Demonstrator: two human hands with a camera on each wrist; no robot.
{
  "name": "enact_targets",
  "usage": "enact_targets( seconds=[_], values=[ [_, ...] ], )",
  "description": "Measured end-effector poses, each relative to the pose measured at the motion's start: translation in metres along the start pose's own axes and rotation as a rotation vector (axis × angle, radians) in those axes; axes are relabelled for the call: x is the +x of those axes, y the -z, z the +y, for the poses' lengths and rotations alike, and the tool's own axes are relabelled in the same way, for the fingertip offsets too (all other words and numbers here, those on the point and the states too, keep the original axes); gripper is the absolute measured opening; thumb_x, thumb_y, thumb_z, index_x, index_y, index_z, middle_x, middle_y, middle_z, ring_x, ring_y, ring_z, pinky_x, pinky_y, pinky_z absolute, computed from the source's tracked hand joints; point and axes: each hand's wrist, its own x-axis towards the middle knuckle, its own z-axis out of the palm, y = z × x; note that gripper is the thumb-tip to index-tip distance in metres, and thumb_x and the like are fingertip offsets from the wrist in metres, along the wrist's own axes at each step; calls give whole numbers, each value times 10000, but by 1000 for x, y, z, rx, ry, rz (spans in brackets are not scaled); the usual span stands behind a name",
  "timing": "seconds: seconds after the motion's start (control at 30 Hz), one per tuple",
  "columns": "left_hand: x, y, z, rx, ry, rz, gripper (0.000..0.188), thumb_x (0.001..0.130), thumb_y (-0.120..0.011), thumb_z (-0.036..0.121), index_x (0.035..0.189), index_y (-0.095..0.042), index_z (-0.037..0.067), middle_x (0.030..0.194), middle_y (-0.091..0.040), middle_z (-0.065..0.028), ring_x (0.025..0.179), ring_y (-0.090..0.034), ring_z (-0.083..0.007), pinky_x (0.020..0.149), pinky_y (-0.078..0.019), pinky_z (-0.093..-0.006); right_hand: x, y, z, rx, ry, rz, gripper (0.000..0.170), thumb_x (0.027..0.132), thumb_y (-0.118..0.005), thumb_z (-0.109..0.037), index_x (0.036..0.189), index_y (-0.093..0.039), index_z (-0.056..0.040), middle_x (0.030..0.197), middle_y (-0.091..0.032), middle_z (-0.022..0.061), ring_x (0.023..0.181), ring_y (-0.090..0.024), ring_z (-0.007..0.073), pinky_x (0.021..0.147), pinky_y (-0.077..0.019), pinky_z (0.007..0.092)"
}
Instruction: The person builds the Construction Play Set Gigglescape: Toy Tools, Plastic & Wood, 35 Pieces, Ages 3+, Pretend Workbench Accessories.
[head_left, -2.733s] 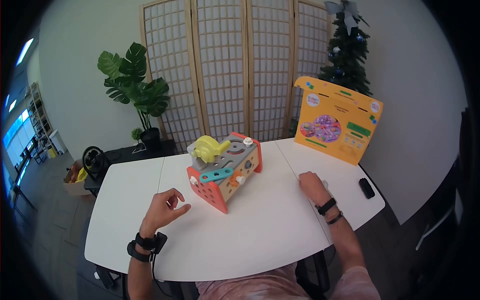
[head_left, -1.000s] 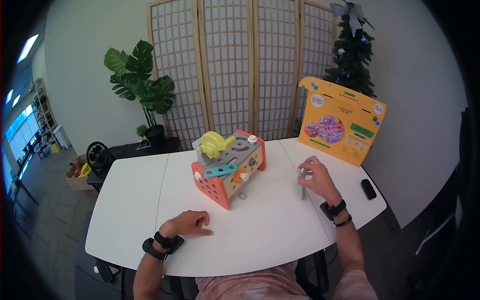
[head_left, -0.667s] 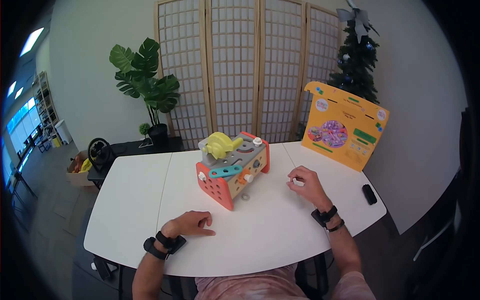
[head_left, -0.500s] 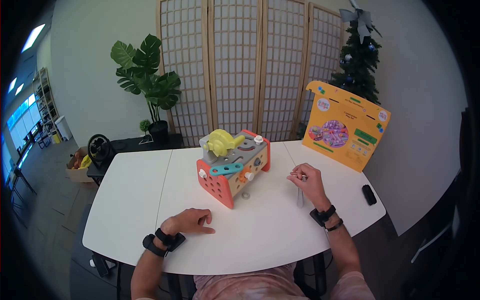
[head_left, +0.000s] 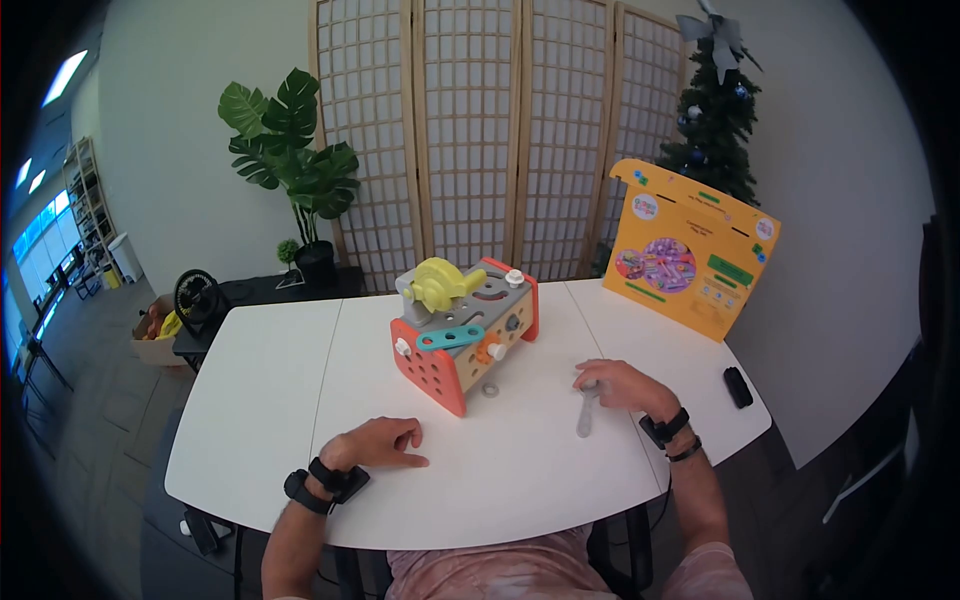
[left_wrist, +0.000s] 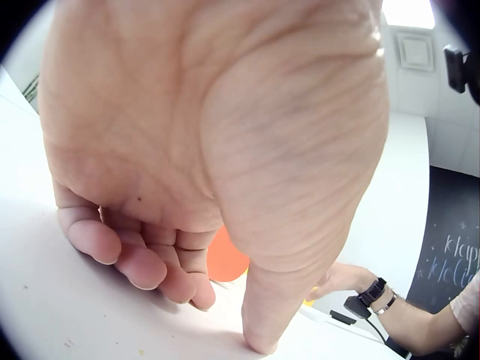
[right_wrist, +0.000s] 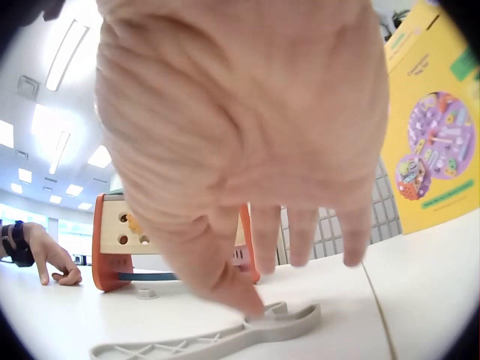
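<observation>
A grey toy wrench (head_left: 585, 415) (right_wrist: 202, 343) lies on the white table, its forked end under my right hand (head_left: 625, 387) (right_wrist: 247, 135). The thumb reaches down to that end while the other fingers extend straight, holding nothing. My left hand (head_left: 383, 443) (left_wrist: 210, 135) rests on the table by its fingertips, loosely curled and empty. Between and beyond the hands stands a toy workbench (head_left: 430, 370) (right_wrist: 112, 232) with a yellow piece (head_left: 438, 285) and a teal strip (head_left: 450, 338) on top. A small grey ring (head_left: 490, 390) (right_wrist: 147, 293) sits beside its base.
An open yellow box (head_left: 690, 250) (right_wrist: 439, 142) stands at the table's back right. A black object (head_left: 738, 388) lies near the right edge. Behind the table are a black fan (head_left: 198, 298), a potted plant and a folding screen.
My right hand first rested at the right, then lifted the wrench and brought it left; now it is lower, its fingers straighter and the wrench flat. The ring came into view beside the workbench.
</observation>
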Motion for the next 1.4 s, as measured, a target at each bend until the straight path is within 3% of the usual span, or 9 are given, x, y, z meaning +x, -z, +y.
enact_targets(
  seconds=[0.1, 0.17, 0.27, 0.4, 0.57, 0.63, 0.97, 1.4],
  values=[
    [0, 1, 1, 2, 22, -18, 487, 943, -842, 544, 1087, -657, 116, 816, -647, -37, 764, -637, -182, 685, -496, -349, -3, -4, 4, -48, -3, -134, 345, 831, -760, 60, 1164, -775, -28, 1270, -752, 180, 1211, -722, 364, 1073, -569, 429],
    [0, -1, -1, 1, 25, -20, 486, 943, -842, 543, 1088, -658, 117, 818, -645, -37, 765, -634, -181, 687, -494, -347, 1, -6, -1, 8, -224, -14, 257, 841, -802, -11, 1098, -811, -26, 1144, -777, 174, 1071, -755, 345, 985, -598, 425],
    [1, -1, -5, 17, 2, -8, 484, 943, -840, 547, 1085, -658, 121, 816, -639, -35, 762, -625, -177, 687, -492, -343, 16, -15, -6, -165, -276, 63, 184, 867, -829, -104, 1033, -833, -24, 1073, -782, 182, 984, -759, 347, 918, -606, 431],
    [0, 0, 0, 8, 30, -22, 486, 947, -834, 557, 1080, -654, 125, 816, -638, -36, 761, -623, -179, 689, -491, -342, 39, -35, 0, -148, -193, 89, 172, 897, -821, -161, 1003, -844, -28, 1075, -772, 188, 991, -753, 352, 916, -603, 434],
    [0, -1, -2, 9, 19, -17, 494, 948, -832, 565, 1085, -650, 127, 818, -644, -38, 764, -635, -180, 688, -494, -345, 70, -59, -9, -156, 27, 51, 141, 918, -765, -97, 1019, -829, -21, 1047, -752, 179, 1045, -733, 358, 937, -599, 451],
    [-1, 0, 1, 10, 10, -15, 522, 935, -831, 560, 1110, -651, 102, 851, -667, -60, 788, -660, -217, 709, -520, -372, 81, -66, -15, -172, 33, 40, 145, 923, -752, -84, 1030, -825, -20, 1062, -750, 179, 1059, -731, 359, 950, -599, 452],
    [0, -1, -1, 18, 12, -20, 497, 951, -829, 563, 1092, -649, 121, 821, -658, -43, 770, -654, -189, 691, -507, -351, 97, -78, -27, -178, -4, 3, 199, 952, -721, -68, 1116, -824, -24, 1166, -741, 182, 1108, -738, 357, 1008, -606, 443],
    [1, 0, 1, 13, 35, -40, 515, 943, -821, 565, 1109, -647, 109, 852, -664, -64, 795, -656, -224, 708, -514, -372, 92, -66, -44, -188, -9, 22, 251, 924, -724, -51, 1159, -804, -12, 1198, -739, 190, 1154, -722, 357, 1046, -596, 454]
  ],
)
